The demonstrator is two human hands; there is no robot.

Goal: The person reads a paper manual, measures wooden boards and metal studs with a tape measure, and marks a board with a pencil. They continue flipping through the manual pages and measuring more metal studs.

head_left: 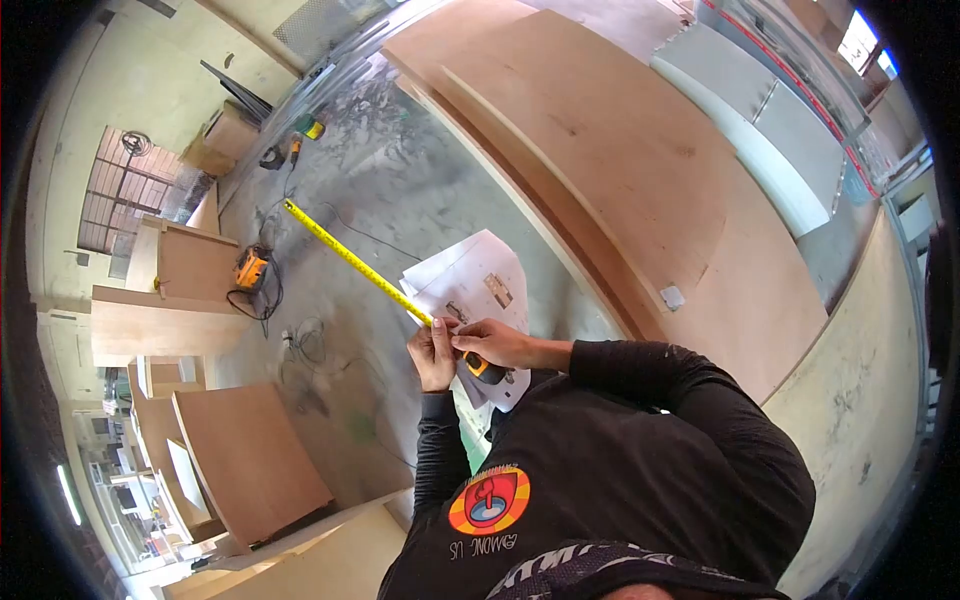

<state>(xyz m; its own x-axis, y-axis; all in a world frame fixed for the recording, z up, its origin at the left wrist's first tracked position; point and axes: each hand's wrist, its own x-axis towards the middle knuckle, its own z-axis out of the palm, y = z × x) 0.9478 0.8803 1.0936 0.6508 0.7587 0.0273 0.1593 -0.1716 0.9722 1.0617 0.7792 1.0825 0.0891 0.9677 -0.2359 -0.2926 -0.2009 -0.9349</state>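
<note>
A yellow tape measure blade (355,265) runs out toward the upper left, its free end above the grey floor. My left hand (434,356) is closed, pinching the blade near the case. My right hand (497,343) is closed at the same spot, its fingertips close to my left fingers. The black and orange tape measure case (485,370) sits just below my right hand, partly covered by it. White paper sheets (470,272) with printed drawings lie behind and beneath both hands; what supports them is hidden.
Large plywood panels (590,130) stand on the right, with white panels (760,110) beyond. On the floor to the left are an orange power tool (252,268) with a cord, and wooden cabinets (165,320). A brown board (250,460) stands at lower left.
</note>
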